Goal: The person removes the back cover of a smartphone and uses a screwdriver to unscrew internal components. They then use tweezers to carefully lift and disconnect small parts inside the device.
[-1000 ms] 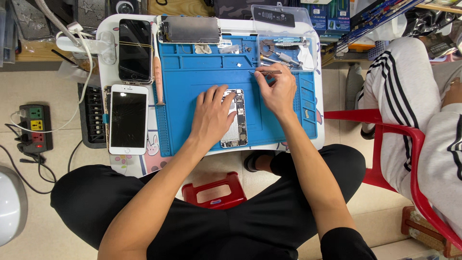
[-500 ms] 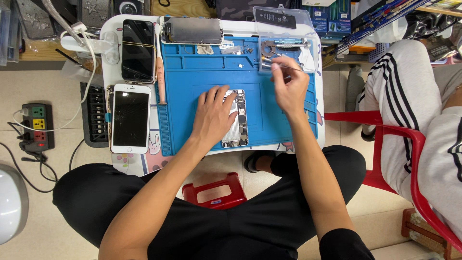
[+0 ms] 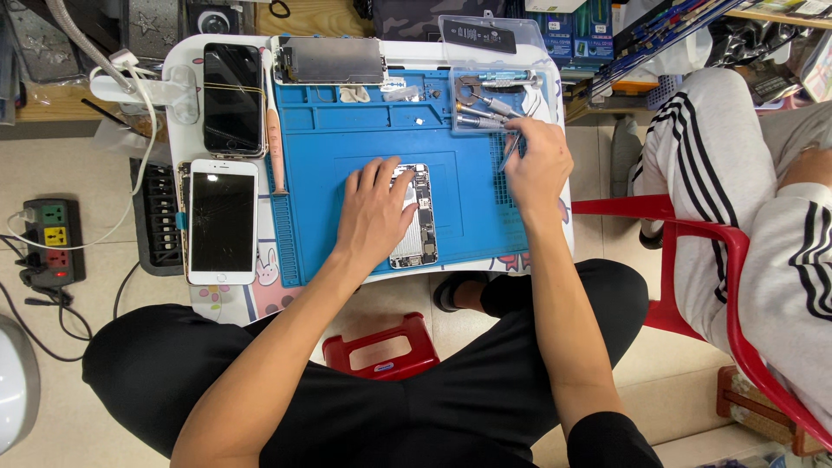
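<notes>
Head view, looking straight down on a blue repair mat (image 3: 468, 217) laid on a small white table (image 3: 178, 61), person seated cross-legged before it. Left hand (image 3: 374, 208) lies flat at mat centre, fingers spread and slightly curled, palm pressing down on an opened phone body (image 3: 416, 221) whose bare insides show at the hand's 3 o'clock; phone sits upright on the mat, lower end near the front edge. Right hand (image 3: 539, 165) is at 2 o'clock from the phone, over the mat's right margin, thumb and forefinger pinched on slim metal tweezers (image 3: 510, 149) whose tips angle down toward 7 o'clock; other fingers folded in. Just beyond that hand, at 11 o'clock, a cluster of metal tools (image 3: 485, 111) lies in a clear plastic tray (image 3: 494, 52). At the mat's 12 o'clock edge a detached screen panel (image 3: 329, 59) lies face down. At 9 o'clock from the left hand, off the mat, a white phone (image 3: 223, 221) with a cracked dark screen; at 11 o'clock a black phone (image 3: 232, 97). A pink-handled tool (image 3: 276, 147) lies between phones and mat. Power strip (image 3: 54, 238) on the floor at far 9 o'clock. Red stool (image 3: 386, 347) at 6 o'clock, between the knees. Another person in white striped trousers (image 3: 719, 173) sits at 3 o'clock on a red chair (image 3: 685, 260)
</notes>
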